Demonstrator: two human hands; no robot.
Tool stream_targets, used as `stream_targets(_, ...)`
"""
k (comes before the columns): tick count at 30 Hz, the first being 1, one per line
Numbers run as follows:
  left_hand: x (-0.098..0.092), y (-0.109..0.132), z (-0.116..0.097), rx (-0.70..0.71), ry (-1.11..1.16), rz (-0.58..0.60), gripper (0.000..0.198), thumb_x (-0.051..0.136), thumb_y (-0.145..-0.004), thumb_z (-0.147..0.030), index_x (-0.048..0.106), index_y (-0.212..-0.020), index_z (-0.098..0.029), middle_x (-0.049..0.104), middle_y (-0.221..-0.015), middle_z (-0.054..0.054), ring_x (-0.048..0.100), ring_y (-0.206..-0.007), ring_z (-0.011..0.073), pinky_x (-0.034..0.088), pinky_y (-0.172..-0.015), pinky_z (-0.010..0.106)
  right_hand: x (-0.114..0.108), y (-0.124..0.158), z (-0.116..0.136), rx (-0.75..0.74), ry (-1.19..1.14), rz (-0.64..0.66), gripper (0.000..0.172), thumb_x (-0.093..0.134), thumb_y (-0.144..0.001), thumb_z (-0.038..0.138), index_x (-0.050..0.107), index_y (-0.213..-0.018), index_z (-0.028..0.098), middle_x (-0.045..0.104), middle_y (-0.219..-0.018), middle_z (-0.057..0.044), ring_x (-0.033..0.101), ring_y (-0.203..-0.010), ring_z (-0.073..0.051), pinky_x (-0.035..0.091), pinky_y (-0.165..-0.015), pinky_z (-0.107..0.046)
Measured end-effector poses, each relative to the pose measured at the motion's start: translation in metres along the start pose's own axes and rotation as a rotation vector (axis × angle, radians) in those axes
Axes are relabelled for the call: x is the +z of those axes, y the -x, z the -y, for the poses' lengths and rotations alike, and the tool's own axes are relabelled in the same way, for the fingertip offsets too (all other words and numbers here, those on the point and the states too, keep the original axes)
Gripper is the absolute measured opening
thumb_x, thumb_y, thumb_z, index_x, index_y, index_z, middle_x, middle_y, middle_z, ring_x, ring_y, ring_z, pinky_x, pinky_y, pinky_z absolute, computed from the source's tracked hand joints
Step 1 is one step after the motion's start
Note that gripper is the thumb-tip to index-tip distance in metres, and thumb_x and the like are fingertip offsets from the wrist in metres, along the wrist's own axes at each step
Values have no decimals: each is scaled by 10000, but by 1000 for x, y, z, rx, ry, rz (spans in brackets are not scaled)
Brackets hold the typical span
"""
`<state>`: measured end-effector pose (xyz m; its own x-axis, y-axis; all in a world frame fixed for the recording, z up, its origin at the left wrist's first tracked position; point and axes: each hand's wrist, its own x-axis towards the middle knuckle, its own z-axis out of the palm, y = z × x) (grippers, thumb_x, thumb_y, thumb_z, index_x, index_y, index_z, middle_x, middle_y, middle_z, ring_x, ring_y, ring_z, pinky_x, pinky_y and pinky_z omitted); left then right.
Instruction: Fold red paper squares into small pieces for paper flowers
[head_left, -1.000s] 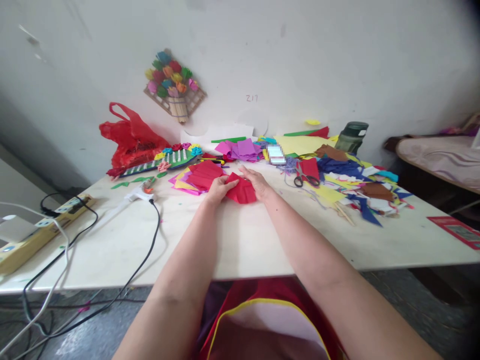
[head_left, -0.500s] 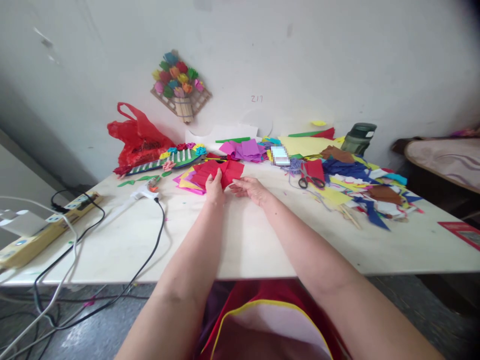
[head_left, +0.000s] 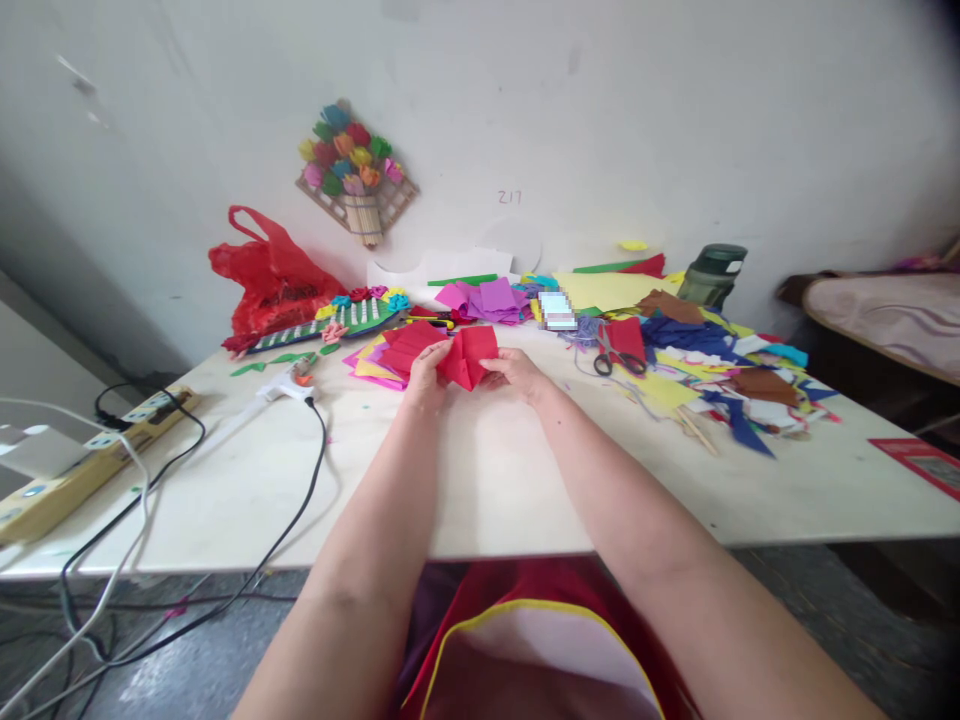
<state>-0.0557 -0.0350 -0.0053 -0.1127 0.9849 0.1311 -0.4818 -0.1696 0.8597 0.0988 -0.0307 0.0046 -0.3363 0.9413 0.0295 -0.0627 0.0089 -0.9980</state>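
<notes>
Both hands hold up a folded red paper sheet [head_left: 471, 356] just above the white table [head_left: 495, 480]. My left hand [head_left: 425, 381] pinches its left edge, and my right hand [head_left: 519, 375] grips its right lower edge with curled fingers. Just behind the left hand lies a stack of red, yellow and pink paper squares [head_left: 386, 358].
A glue gun [head_left: 289, 381] with a black cord lies to the left, beyond it a power strip [head_left: 82, 465]. Scissors [head_left: 611, 356], coloured paper scraps [head_left: 720, 370], a green bottle [head_left: 712, 275], a red plastic bag [head_left: 274, 280] and purple papers [head_left: 487, 298] crowd the back and right.
The red sheet was pressed flat on the table under both hands; it has been lifted and folded, and now both hands hold it upright.
</notes>
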Motion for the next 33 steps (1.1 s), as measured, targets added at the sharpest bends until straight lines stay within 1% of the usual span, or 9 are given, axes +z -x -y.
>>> stream_targets(3, -4, 3, -6, -51, -20, 71, 307, 719, -528, -288, 606, -761, -122, 646, -710, 40, 598, -644, 131, 465, -612, 246, -5, 4, 4, 17, 107, 80, 71, 606, -629, 195, 585, -665, 138, 619, -494, -23, 560, -440, -131, 427, -441, -223)
stream_targets(6, -5, 6, -7, -128, -81, 100, 269, 751, -496, -257, 589, -662, -121, 623, -608, 27, 578, -565, 124, 460, -565, 243, -7, 6, 5, 24, 132, 116, 67, 613, -614, 191, 571, -637, 143, 603, -474, -10, 538, -413, -128, 417, -421, -228)
stream_targets(10, -6, 5, -3, -106, -115, 79, 293, 762, -484, -288, 556, -620, -131, 579, -524, 1, 527, -469, 100, 422, -477, 222, -9, 3, 1, 23, 82, 83, 90, 624, -627, 196, 562, -668, 145, 601, -485, -7, 541, -417, -131, 432, -430, -244)
stream_targets(14, -6, 2, 2, -59, -127, 50, 317, 760, -484, -320, 540, -620, -138, 540, -484, -22, 487, -427, 84, 389, -445, 210, -10, 0, -2, 1, 14, 47, 111, 632, -656, 221, 563, -698, 145, 600, -497, 1, 538, -415, -118, 420, -426, -229)
stream_targets(17, -6, 1, 2, -50, -163, 53, 327, 757, -490, -344, 531, -618, -145, 523, -468, -29, 473, -408, 81, 376, -435, 209, -9, -1, -3, 5, 6, -10, 103, 635, -656, 195, 545, -658, 145, 578, -469, 14, 521, -396, -104, 400, -414, -212)
stream_targets(23, -11, 2, 0, -117, -233, 125, 333, 752, -505, -367, 556, -645, -136, 576, -542, 2, 523, -449, 95, 403, -454, 214, -13, -3, -6, 34, 28, -41, 92, 618, -666, 160, 534, -636, 137, 567, -460, 18, 500, -376, -90, 379, -388, -193)
stream_targets(26, -13, 1, 0, -114, -249, 170, 331, 751, -513, -353, 559, -656, -124, 580, -556, 0, 528, -463, 89, 416, -470, 208, -14, -4, -6, 39, 34, -25, 59, 598, -684, 159, 545, -676, 135, 577, -476, 15, 499, -372, -98, 385, -378, -204)
stream_targets(29, -14, 1, 1, -115, -258, 188, 320, 741, -535, -349, 548, -652, -121, 583, -563, 2, 533, -470, 91, 422, -476, 209, -14, -4, -7, 37, 34, -51, 30, 577, -695, 139, 549, -687, 135, 570, -469, 24, 493, -371, -95, 379, -372, -198)
stream_targets(33, -15, 0, 0, -152, -279, 205, 300, 736, -548, -316, 553, -681, -119, 596, -590, 16, 559, -500, 103, 430, -486, 211, -14, -4, -7, 45, 33, -112, 87, 600, -670, 107, 530, -627, 136, 546, -439, 37, 474, -367, -77, 363, -381, -180)
